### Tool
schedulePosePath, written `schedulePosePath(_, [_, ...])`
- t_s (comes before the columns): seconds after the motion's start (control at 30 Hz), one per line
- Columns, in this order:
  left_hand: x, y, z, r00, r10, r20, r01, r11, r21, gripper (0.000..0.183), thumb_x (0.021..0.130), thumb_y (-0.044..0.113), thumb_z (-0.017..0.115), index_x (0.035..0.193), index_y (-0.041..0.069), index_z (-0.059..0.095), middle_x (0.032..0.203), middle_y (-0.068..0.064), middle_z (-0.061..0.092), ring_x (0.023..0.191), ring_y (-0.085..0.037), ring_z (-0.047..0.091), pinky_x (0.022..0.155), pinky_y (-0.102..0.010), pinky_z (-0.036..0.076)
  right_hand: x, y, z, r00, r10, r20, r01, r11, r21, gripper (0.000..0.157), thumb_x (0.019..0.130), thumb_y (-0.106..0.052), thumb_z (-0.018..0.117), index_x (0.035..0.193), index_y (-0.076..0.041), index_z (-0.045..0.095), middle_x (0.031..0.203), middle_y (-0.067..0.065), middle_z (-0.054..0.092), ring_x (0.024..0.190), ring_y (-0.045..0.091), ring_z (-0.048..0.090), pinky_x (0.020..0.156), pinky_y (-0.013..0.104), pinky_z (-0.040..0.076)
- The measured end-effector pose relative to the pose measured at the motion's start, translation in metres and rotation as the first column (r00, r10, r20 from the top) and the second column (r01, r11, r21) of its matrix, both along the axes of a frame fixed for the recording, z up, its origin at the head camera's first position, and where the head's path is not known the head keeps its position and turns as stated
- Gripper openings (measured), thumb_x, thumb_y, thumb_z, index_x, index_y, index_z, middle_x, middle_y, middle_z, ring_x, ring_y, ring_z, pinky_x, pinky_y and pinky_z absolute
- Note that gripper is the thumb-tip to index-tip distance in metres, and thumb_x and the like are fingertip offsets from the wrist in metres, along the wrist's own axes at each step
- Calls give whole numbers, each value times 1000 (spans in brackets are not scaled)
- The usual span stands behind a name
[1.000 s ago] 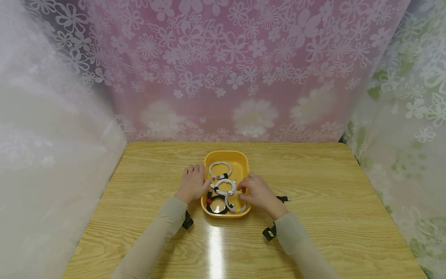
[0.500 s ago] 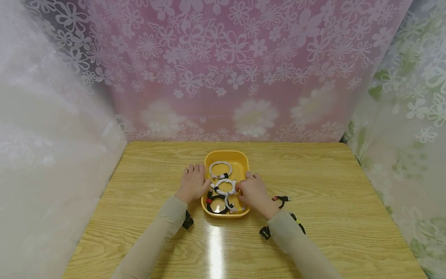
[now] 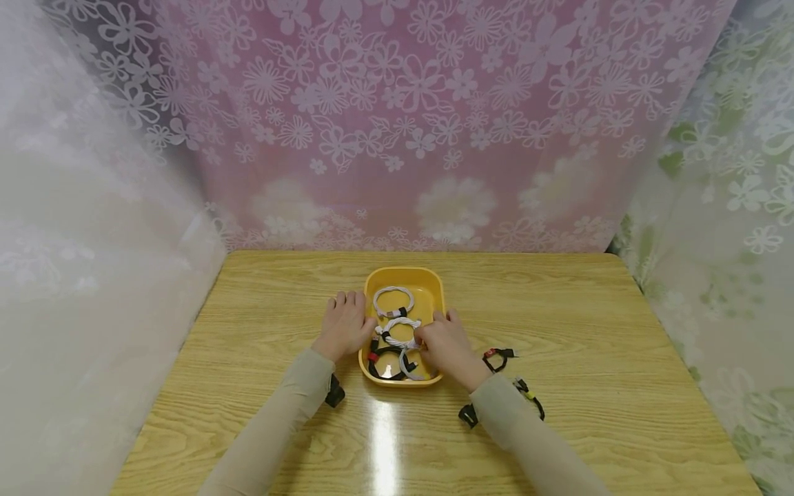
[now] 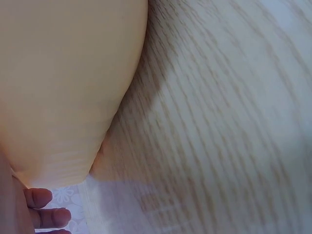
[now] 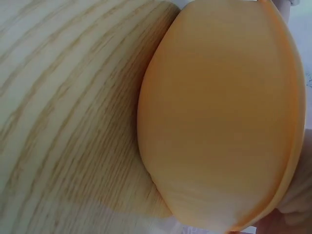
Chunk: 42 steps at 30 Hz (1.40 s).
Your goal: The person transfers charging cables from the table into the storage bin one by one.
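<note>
A yellow tray holds several coiled cables. My left hand grips its left rim, thumb hooked over the edge and fingers along the outside wall; the left wrist view shows some fingertips beyond that wall. Reaching over the right rim, my right hand has curled fingers at a pale grey-white coiled cable; the fingertips are hidden beneath the hand. Just left of it lie a white coiled cable with a black tie and a black coiled cable with a red tie. Another white coiled cable sits farther back.
On the wood-grain table, right of the tray, lie a black cable with a red tie and another black cable with a yellow tie, partly behind the right sleeve. A flowered curtain hangs along the back edge.
My right hand has moved left and lower into the tray, shifting the pale cable slightly left and covering its yellow tie. The black cables on the table have come into view. My left hand stays put.
</note>
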State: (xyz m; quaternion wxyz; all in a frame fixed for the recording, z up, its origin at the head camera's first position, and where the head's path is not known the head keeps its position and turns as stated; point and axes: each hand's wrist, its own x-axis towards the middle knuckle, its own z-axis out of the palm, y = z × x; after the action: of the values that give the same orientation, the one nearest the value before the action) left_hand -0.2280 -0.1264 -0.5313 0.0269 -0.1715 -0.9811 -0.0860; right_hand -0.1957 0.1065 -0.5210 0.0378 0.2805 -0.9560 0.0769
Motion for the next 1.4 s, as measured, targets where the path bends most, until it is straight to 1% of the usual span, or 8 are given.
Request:
schedulePosePath(0.2, [6, -4, 2, 1000, -17, -3, 17, 1000, 9, 19, 95, 22, 47, 87, 9, 36, 85, -8, 35, 79, -29, 31, 72, -40, 20, 9, -5, 3, 999, -24, 29, 24, 1000, 0, 14, 74, -8, 76, 75, -21, 72, 71, -8, 66, 68, 18, 41, 76, 43, 26])
schedulePosePath(0.4, [11, -8, 2, 1000, -26, 9, 26, 1000, 17, 19, 95, 23, 47, 86, 10, 36, 85, -8, 36, 79, -29, 32, 72, -39, 21, 19, -9, 6, 999, -34, 42, 35, 999, -18, 14, 74, -6, 74, 78, -19, 72, 77, -6, 67, 69, 18, 42, 76, 43, 27])
schedulePosePath(0.57, [10, -6, 3, 1000, -16, 18, 16, 1000, 8, 20, 95, 24, 47, 86, 10, 35, 84, -8, 36, 79, -28, 32, 73, -39, 21, 17, -4, 8, 998, -22, 60, 27, 997, -71, 14, 74, -6, 75, 81, -17, 72, 81, -4, 66, 72, 19, 43, 77, 43, 28])
schedulePosePath(0.63, [10, -6, 3, 1000, -15, 18, 15, 1000, 9, 20, 95, 24, 47, 86, 10, 36, 84, -8, 36, 79, -29, 32, 73, -39, 21, 16, -2, 10, 997, -19, 68, 26, 995, -99, 13, 75, -7, 76, 83, -16, 72, 83, -3, 67, 74, 20, 45, 78, 43, 30])
schedulePosePath(0.77, [9, -4, 4, 1000, -13, 16, 13, 1000, 4, 20, 95, 24, 47, 85, 10, 35, 84, -7, 36, 79, -29, 32, 73, -39, 21, 16, 0, 15, 998, -22, 65, 30, 990, -140, 12, 78, -8, 78, 88, -14, 74, 87, -1, 68, 80, 22, 51, 83, 46, 36])
schedulePosePath(0.93, [6, -3, 3, 1000, -8, 12, 8, 1000, 3, 20, 95, 23, 46, 85, 10, 35, 84, -8, 36, 79, -29, 32, 73, -39, 21, 14, 4, 20, 999, -35, 42, 42, 983, -176, 12, 78, -9, 79, 88, -14, 74, 88, -1, 68, 85, 24, 56, 81, 48, 41])
schedulePosePath(1.17, [0, -1, 0, 1000, 4, -2, -4, 1000, 10, 21, 95, 24, 47, 85, 10, 35, 83, -8, 36, 78, -28, 32, 72, -39, 21, 7, 11, 23, 1000, -27, 9, 29, 969, -245, 10, 79, -10, 79, 86, -13, 74, 86, -3, 68, 82, 22, 57, 74, 42, 41])
schedulePosePath(1.4, [-5, 3, -5, 999, 4, -41, -3, 1000, 19, 21, 93, 23, 49, 85, 10, 36, 82, -8, 35, 77, -29, 32, 71, -39, 21, 5, 19, 27, 998, -48, 36, 57, 945, -323, 11, 79, -10, 78, 88, -15, 74, 88, -4, 69, 84, 21, 59, 79, 42, 42])
